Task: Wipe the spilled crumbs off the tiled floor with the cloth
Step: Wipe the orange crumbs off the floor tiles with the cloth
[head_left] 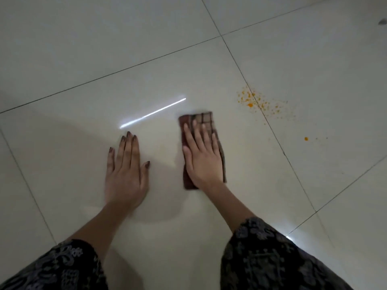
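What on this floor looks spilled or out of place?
Orange crumbs lie scattered across a tile joint, ahead and right of the cloth under the right hand. One stray crumb sits further right. The cloth has not reached them.

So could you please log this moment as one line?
right hand flat on cloth | left hand flat on floor | crumbs unwiped, right of cloth
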